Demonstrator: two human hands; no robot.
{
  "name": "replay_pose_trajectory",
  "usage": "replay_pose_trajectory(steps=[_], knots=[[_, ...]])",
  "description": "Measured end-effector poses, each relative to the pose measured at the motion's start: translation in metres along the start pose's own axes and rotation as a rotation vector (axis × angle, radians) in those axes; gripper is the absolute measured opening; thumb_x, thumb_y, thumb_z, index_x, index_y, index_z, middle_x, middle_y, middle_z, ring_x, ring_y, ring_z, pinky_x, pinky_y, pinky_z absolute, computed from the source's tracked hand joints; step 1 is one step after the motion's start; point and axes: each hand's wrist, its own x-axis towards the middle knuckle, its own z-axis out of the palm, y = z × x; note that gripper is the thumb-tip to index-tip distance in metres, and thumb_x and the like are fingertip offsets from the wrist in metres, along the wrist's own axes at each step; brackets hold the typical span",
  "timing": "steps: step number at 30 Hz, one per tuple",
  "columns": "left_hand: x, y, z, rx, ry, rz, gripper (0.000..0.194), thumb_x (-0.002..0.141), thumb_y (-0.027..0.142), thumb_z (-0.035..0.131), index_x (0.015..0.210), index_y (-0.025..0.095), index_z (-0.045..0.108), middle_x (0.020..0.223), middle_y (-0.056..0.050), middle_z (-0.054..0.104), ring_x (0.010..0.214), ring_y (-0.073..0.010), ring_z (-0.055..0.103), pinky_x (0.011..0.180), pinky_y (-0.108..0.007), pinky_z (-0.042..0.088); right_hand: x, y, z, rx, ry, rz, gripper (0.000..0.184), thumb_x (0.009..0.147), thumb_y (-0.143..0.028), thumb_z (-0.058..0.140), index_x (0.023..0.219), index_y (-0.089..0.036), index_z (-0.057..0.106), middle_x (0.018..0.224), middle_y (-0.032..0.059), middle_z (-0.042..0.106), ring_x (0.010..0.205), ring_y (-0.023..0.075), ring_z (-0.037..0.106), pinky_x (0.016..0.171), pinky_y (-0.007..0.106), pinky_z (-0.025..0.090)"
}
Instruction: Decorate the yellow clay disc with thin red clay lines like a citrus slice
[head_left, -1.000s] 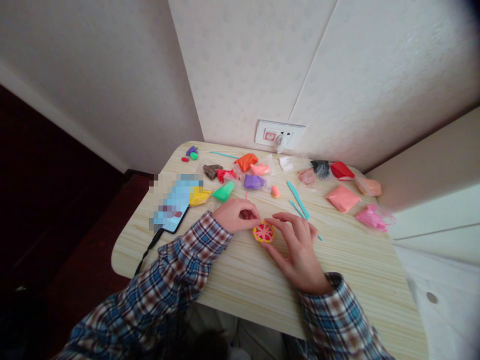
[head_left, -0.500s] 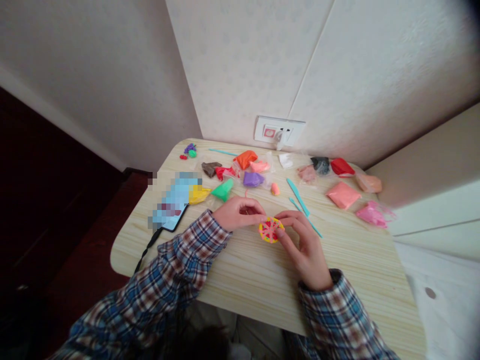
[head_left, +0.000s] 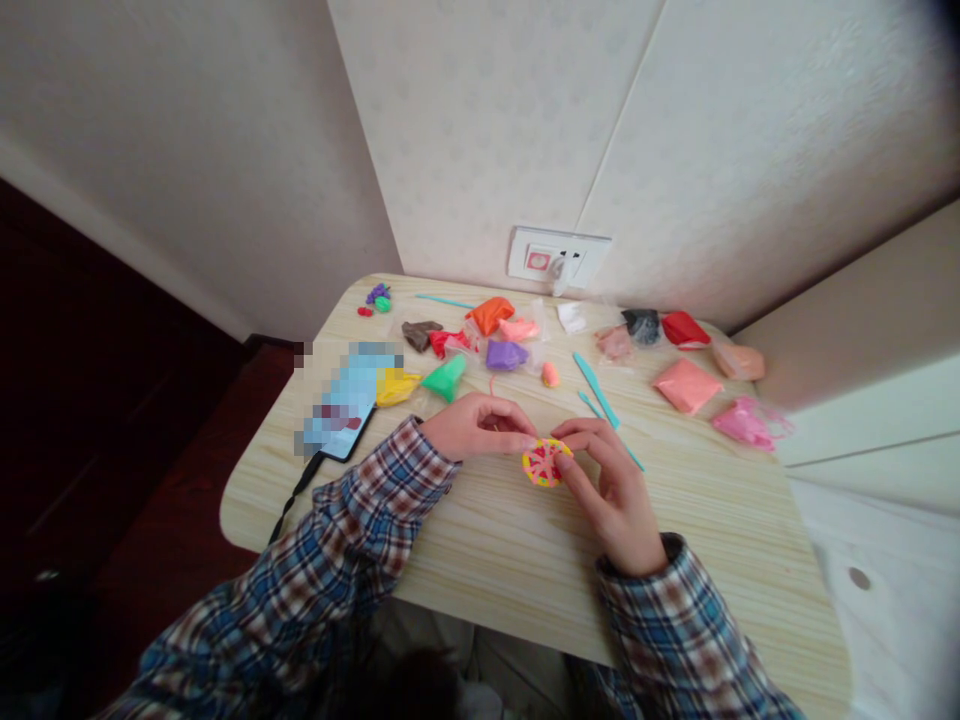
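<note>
Between my two hands is a small round clay disc point(head_left: 545, 466) with a yellow rim, a red middle and pink strips across it. My left hand point(head_left: 484, 428) pinches its upper left edge between thumb and fingers. On the other side, the thumb of my right hand point(head_left: 611, 490) rests on the disc's face, with the fingers behind its edge. Just beyond the hands lie a small peach-coloured clay lump point(head_left: 550, 375), a turquoise plastic knife point(head_left: 596, 390) and a thin turquoise tool point(head_left: 590, 404), partly hidden by my right hand.
Bags of coloured clay, among them green point(head_left: 445, 378), purple point(head_left: 507, 354), orange point(head_left: 490, 315) and coral point(head_left: 687, 385), lie along the back of the wooden table point(head_left: 510, 570). A phone point(head_left: 349, 400) with a cable is at the left. Small clay grapes point(head_left: 377, 294) sit in the far corner.
The disc has shifted slightly to the right and tilted a little between my fingers. Both hands keep their hold; the things on the table stay put.
</note>
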Motion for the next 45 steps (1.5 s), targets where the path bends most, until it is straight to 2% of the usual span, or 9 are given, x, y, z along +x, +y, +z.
replay_pose_trajectory(steps=[8, 45], knots=[[0.0010, -0.0020, 0.0006, 0.093, 0.014, -0.008, 0.019, 0.064, 0.025, 0.071, 0.071, 0.010, 0.062, 0.062, 0.003, 0.056, 0.059, -0.0065, 0.047, 0.055, -0.020, 0.033, 0.0003, -0.0007, 0.0002, -0.019, -0.005, 0.001, 0.014, 0.086, -0.030, 0.052, 0.078, -0.021, 0.059, 0.093, 0.0055, 0.056, 0.091, 0.0195, 0.052, 0.083, 0.037, 0.040], [0.0005, -0.0028, 0.0010, 0.214, 0.010, 0.002, 0.020, 0.069, 0.030, 0.065, 0.071, 0.010, 0.061, 0.065, 0.001, 0.056, 0.059, -0.0077, 0.046, 0.055, -0.020, 0.035, 0.0013, -0.0034, -0.0003, -0.071, -0.073, 0.000, 0.018, 0.087, -0.032, 0.050, 0.077, -0.020, 0.059, 0.092, 0.0064, 0.058, 0.089, 0.0205, 0.054, 0.081, 0.039, 0.041]])
